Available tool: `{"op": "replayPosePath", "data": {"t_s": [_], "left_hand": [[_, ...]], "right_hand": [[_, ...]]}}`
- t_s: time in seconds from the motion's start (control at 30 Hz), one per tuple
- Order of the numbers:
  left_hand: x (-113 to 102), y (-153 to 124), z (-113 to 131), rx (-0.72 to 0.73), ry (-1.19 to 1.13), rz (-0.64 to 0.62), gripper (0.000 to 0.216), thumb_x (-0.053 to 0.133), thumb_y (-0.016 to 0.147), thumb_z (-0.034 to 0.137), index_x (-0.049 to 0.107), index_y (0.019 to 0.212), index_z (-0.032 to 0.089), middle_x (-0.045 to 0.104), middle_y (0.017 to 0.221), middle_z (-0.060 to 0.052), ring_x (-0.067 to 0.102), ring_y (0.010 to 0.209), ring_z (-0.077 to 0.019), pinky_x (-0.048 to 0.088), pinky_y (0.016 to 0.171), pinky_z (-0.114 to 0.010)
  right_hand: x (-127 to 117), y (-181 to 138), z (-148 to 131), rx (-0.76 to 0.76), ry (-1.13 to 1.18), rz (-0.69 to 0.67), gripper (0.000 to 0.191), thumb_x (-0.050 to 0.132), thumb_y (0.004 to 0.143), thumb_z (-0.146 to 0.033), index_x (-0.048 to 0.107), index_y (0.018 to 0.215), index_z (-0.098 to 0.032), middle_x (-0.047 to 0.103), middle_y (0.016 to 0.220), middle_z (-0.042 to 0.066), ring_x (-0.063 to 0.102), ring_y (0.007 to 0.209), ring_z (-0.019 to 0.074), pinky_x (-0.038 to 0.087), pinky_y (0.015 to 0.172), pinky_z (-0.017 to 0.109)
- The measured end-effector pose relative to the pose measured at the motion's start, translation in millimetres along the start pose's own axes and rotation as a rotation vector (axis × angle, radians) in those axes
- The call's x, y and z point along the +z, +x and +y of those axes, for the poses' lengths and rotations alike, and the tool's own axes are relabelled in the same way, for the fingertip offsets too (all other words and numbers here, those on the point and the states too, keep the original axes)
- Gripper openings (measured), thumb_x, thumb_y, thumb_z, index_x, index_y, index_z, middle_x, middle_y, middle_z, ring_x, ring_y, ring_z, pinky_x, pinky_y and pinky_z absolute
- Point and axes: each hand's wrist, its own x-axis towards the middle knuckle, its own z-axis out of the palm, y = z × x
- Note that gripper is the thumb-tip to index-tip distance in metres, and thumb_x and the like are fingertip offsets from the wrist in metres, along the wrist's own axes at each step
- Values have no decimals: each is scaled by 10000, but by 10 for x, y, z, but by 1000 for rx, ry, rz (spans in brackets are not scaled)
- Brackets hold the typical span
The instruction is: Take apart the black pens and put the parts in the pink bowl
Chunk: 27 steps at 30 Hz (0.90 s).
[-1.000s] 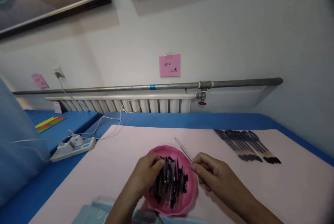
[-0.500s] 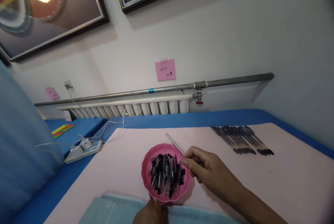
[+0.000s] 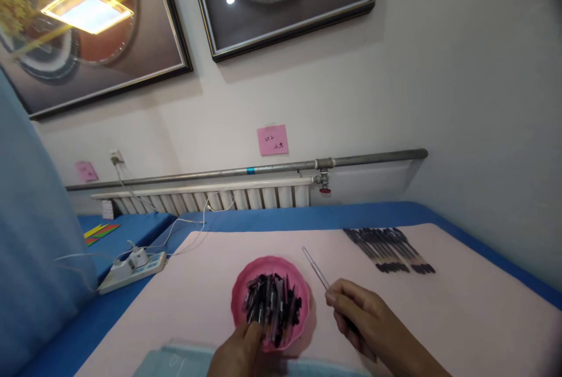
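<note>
My right hand (image 3: pixel 364 318) is closed around a clear-barrelled pen (image 3: pixel 316 267), just right of the pink bowl (image 3: pixel 302 283). The pen's clear end points up and to the left, and a dark part shows under the fingers. Inside the scalloped bowl lies a jumbled heap of black and clear pen pieces (image 3: pixel 274 301). My left hand (image 3: pixel 239 350) reaches over the bowl's near rim, its thumb and fingers pressed together against the heap. What they pinch is hidden.
Rows of dark pens (image 3: pixel 386 251) lie side by side at the back right of the pink sheet (image 3: pixel 197 283). A folded light-blue cloth (image 3: pixel 175 359) lies at the front. To the left are a power strip (image 3: pixel 132 271) with white cables and a blue curtain (image 3: pixel 39 219).
My left hand has moved from below the bowl's near rim to over the heap. My right hand, still gripping the pen, has shifted away from the bowl. The camera has tilted up.
</note>
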Motion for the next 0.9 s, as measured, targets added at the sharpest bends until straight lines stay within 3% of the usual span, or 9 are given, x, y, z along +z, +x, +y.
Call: {"op": "replayPosePath", "data": {"t_s": [0.13,0.23,0.33,0.4,0.47,0.6,0.73,0.9], "left_hand": [[31,134,210,-32,-79,33,325,476,785,246,636,1067,265,697,965,-84,643,859,-222,427,744,-271],[23,129,425,1,-308,33,310,465,808,349,663,1012,224,703,858,-87,635,760,-216,433,682,-271],[91,97,729,-13,-741,-178,333,513,787,459,674,914,197,589,554,-6,495,467,-131,355,472,-226],[179,98,905,-92,-979,-357,412,547,746,544,655,879,169,495,482,45,334,333,-71,229,359,-211],[272,121,1004,-136,-1181,-414,462,612,676,591,623,819,151,421,445,84,250,301,-39,173,329,-200],[403,178,993,-220,-1407,-330,489,706,581,592,559,745,155,288,422,138,185,321,-15,156,328,-173],[480,200,931,-201,-1402,-267,479,681,627,587,549,756,145,353,455,121,244,311,-12,178,324,-176],[522,186,904,-147,-1439,-272,422,652,695,550,537,775,152,350,463,116,278,329,-22,214,347,-183]], "right_hand": [[-81,-137,365,92,131,92,284,485,755,-481,450,690,-207,437,450,-93,278,315,28,119,354,178],[-88,-252,469,151,159,48,311,455,773,-510,480,734,-202,461,464,-86,306,320,31,138,351,167],[-45,-314,489,143,182,-102,362,477,759,-553,515,741,-194,468,470,-75,357,362,44,207,376,159],[0,-315,518,132,201,-180,431,493,725,-618,526,720,-188,462,472,-68,364,378,51,228,384,166],[42,-292,569,152,217,-222,503,495,674,-685,532,709,-185,463,471,-59,361,376,56,226,377,175],[69,-248,638,195,207,-266,524,513,625,-701,534,724,-187,479,446,-52,358,360,58,220,376,171],[69,-292,582,217,240,-331,470,546,655,-652,520,729,-188,515,480,-44,378,357,52,218,382,163],[116,-438,465,217,468,-297,412,576,704,-575,538,811,-178,529,588,-35,382,412,39,211,391,147]]}}
